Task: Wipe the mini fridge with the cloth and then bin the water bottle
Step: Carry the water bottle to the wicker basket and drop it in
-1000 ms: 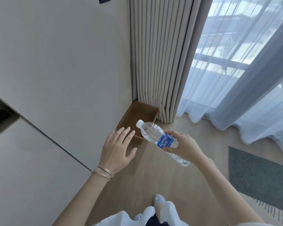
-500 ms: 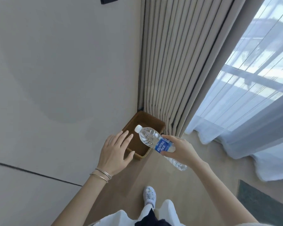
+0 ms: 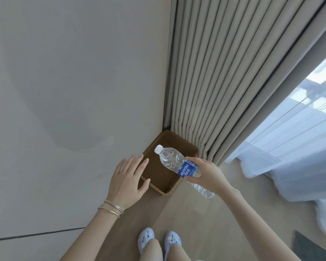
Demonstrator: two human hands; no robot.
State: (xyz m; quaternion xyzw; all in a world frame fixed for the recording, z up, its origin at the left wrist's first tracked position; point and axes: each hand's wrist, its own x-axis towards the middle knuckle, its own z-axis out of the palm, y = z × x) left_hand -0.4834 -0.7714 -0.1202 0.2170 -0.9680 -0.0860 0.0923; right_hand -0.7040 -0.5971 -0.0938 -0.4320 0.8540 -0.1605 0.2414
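Could easily clip the rim of the wicker bin [image 3: 165,193] in the corner at centre frame, or tip back out onto the floor [image 3: 205,223], if let go of as held now: slanted, white cap over the opening, base hanging out past the near right edge. Might then roll under the curtain [image 3: 224,81] at upper right. Safer to bring further over the middle and lower before release. Gripping the water bottle [image 3: 174,162] at its blue label with the right hand [image 3: 207,174], fingers and thumb curled round the middle, forearm reaching in from lower right. Holding nothing in the left hand [image 3: 128,179]: fingers straight and spread, palm down, over the bin's left rim beside the wall [image 3: 73,72]; hard to say whether touching the rim or just above it.
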